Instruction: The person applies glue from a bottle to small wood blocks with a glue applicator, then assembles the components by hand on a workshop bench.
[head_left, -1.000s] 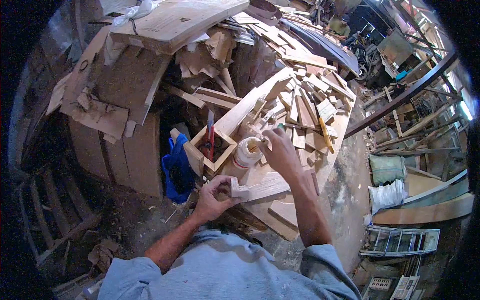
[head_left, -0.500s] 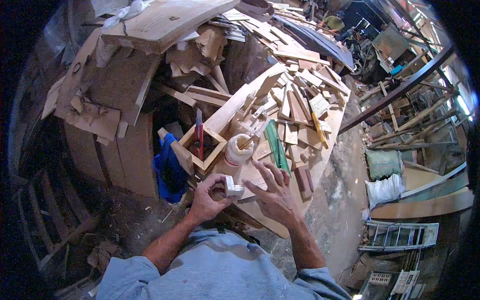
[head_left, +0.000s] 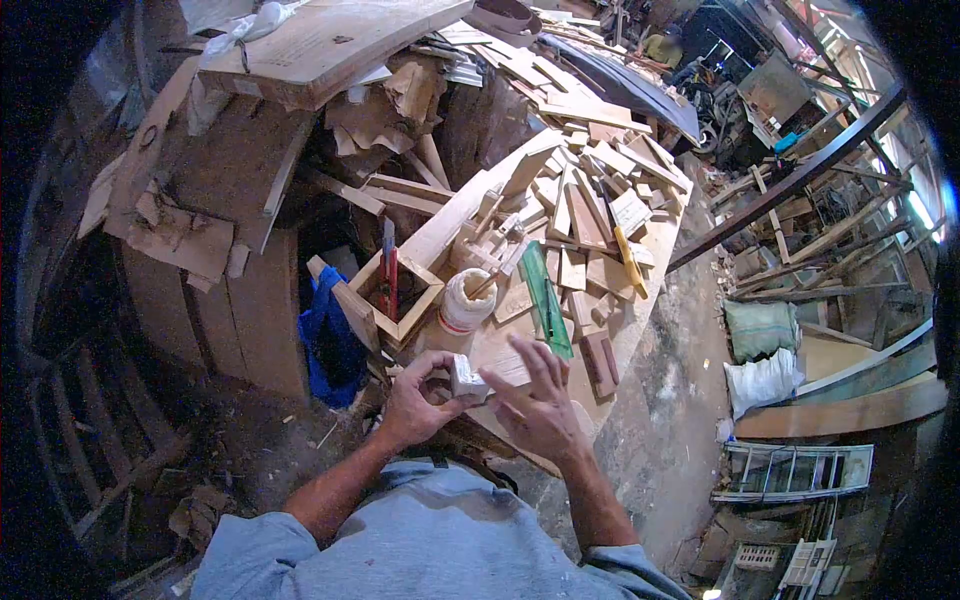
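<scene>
White paste lies on the upper face of the block (head_left: 468, 382), so at least that side has been coated. The block is in your left hand (head_left: 408, 405), above the near edge of the bench (head_left: 498, 348). You have it pinched between thumb and fingers, the hand closed only as far as the block lets it. Your right hand (head_left: 545, 418) is open, fingers loosely spread, with nothing gripped; its nearest fingertip is right by the block's side, and you cannot tell from here whether it touches.

The coat looks lumpy rather than smoothed out. Whether the block's underside and hidden faces carry any paste cannot be told. The block is joined to no other piece that shows, and it has not been set down, so the work on it looks partly done: coated on one face at least, but loose in your grip.

The jar (head_left: 466, 312) stands open just beyond your hands, with a stick (head_left: 485, 285) leaning in its mouth, out of your grasp. To the left of the jar is a wooden frame (head_left: 418, 312) with a red tool (head_left: 391, 275) upright inside it. To the right lie a green strip (head_left: 545, 305) and, farther off, a yellow tool (head_left: 630, 262) on the offcuts (head_left: 590, 215).
</scene>
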